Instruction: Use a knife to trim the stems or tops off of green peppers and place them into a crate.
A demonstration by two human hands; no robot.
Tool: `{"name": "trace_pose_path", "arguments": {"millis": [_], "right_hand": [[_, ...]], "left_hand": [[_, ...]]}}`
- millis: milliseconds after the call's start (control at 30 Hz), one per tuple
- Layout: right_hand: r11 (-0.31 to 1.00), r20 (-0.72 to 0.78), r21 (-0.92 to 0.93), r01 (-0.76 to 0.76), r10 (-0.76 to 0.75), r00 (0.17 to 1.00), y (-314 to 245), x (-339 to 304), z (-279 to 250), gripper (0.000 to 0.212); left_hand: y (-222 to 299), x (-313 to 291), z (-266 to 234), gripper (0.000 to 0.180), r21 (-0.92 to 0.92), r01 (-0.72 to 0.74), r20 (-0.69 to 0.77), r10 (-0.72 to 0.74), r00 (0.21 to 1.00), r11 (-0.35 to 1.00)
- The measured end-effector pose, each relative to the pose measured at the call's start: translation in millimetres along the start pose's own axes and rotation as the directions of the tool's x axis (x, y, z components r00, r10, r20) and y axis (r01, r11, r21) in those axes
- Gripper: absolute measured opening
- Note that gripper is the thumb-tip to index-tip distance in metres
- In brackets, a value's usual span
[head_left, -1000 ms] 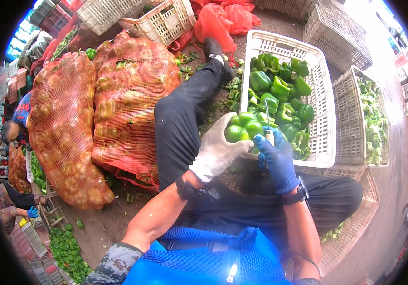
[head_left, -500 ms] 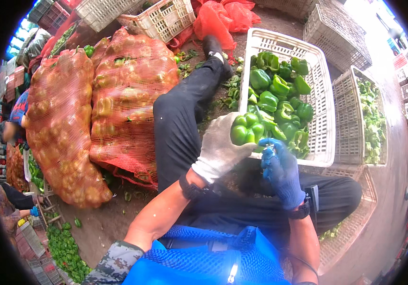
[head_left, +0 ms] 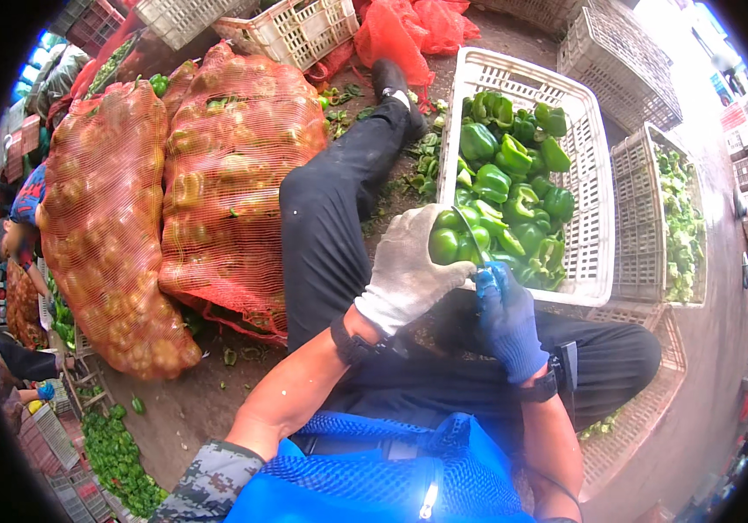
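Note:
My left hand (head_left: 409, 266), in a white knit glove, is closed around a green bell pepper (head_left: 451, 242) at the near left corner of a white plastic crate. In a blue glove, my right hand (head_left: 506, 305) grips a knife (head_left: 470, 230); its thin curved blade points up and left, across the pepper. The handle is hidden in my fingers. Green bell peppers (head_left: 513, 161), several of them cut open, fill the left part of the white crate (head_left: 596, 209) just beyond my hands.
Two full red mesh sacks (head_left: 239, 174) stand left of my leg. A crate of green trimmings (head_left: 677, 218) is at the right. Leafy scraps (head_left: 426, 161) litter the ground by my foot. More peppers (head_left: 121, 458) lie at lower left, near another person's blue-gloved hand (head_left: 45, 390).
The knife blade, hardly visible before, now shows across the pepper. The pepper has shifted slightly right and turned in my left hand. My right hand has moved slightly down.

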State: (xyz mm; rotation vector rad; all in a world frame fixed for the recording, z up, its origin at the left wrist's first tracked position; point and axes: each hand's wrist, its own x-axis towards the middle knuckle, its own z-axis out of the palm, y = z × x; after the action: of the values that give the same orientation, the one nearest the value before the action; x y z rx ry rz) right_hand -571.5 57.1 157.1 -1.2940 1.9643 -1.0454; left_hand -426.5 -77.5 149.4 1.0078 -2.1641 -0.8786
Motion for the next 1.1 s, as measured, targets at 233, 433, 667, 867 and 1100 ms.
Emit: {"name": "trace_pose_path", "arguments": {"millis": [233,433,667,867,1100], "right_hand": [[0.876,0.051,-0.380,0.299,-0.303,0.952,8.5,3.9,-0.9,0.013],[0.753,0.144,-0.484,0.446,-0.435,0.889,25.5,-2.7,2.5,0.014],[0.935,0.078,-0.354,0.027,0.001,0.997,6.1,-10.5,3.2,0.019],[0.947,0.147,-0.280,0.158,-0.120,0.982,1.1,-16.1,-19.9,0.020],[0.883,0.073,0.293,-0.367,0.362,0.929,-25.7,-52.3,-82.2,0.022]], "left_hand": [[1.3,-1.5,0.6,0.073,0.002,0.009,-0.020,-0.009,1.000,1.000],[0.7,-4.2,-8.1,0.069,-0.080,0.037,0.021,-0.035,0.999,0.996],[-0.2,-7.5,-11.7,0.068,-0.136,0.125,0.031,-0.122,0.992,0.983],[-10.7,-6.6,-10.4,0.069,-0.214,0.215,0.049,-0.210,0.977,0.953],[-18.4,-11.1,-25.4,0.071,-0.483,0.337,0.158,-0.298,0.941,0.808]]}}
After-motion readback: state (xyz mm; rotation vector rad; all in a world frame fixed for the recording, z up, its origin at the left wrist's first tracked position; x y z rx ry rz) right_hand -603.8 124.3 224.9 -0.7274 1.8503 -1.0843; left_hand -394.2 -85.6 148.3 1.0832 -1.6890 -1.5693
